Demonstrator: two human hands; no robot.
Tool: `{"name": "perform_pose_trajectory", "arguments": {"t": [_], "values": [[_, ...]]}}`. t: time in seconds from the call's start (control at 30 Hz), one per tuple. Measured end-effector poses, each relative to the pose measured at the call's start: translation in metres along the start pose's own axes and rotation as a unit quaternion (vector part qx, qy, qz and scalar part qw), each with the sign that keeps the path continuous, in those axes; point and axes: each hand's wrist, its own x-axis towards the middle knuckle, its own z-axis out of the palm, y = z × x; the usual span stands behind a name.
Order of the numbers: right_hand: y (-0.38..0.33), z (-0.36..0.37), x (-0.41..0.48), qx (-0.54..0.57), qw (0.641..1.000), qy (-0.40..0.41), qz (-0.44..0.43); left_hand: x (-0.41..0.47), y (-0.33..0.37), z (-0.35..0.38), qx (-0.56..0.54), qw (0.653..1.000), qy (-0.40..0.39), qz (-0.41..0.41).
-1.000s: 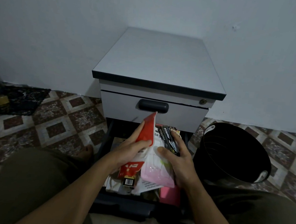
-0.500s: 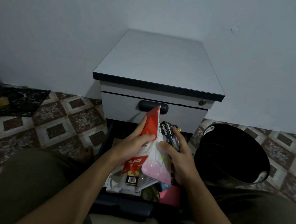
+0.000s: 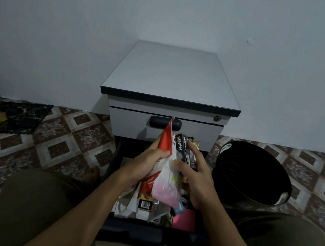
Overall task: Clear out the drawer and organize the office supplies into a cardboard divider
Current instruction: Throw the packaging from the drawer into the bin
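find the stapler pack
Centre of the head view: the right hand grips the stapler pack above the open drawer, right of the red packet.

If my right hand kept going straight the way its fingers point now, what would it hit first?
Probably the closed upper drawer front, just beyond the stapler pack that the right hand grips. Depth is hard to judge from this view.
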Motion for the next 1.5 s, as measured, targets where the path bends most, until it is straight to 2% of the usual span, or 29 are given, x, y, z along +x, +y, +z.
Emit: {"name": "perform_pose_trajectory", "arguments": {"t": [0.3, 0.67, 0.93, 1.13, 1.5], "values": [[-0.018, -0.004, -0.014, -0.009, 0.999, -0.023, -0.025, -0.011, 0.013, 0.008, 0.005, 1.000, -0.008, 0.014], [-0.042, -0.021, -0.037, 0.001, 0.998, 0.010, -0.055, -0.013, 0.037, 0.038, 0.060, 0.996, -0.033, 0.049], [-0.073, -0.049, -0.050, 0.036, 0.995, 0.065, -0.069, 0.005, 0.064, 0.078, 0.070, 0.994, -0.070, 0.052], [-0.107, -0.095, -0.047, 0.003, 0.985, 0.147, -0.093, 0.047, 0.088, 0.135, 0.074, 0.988, -0.120, 0.063], [-0.139, -0.177, -0.005, -0.002, 0.973, 0.219, -0.075, 0.130, 0.109, 0.210, 0.068, 0.982, -0.171, 0.054]]}}
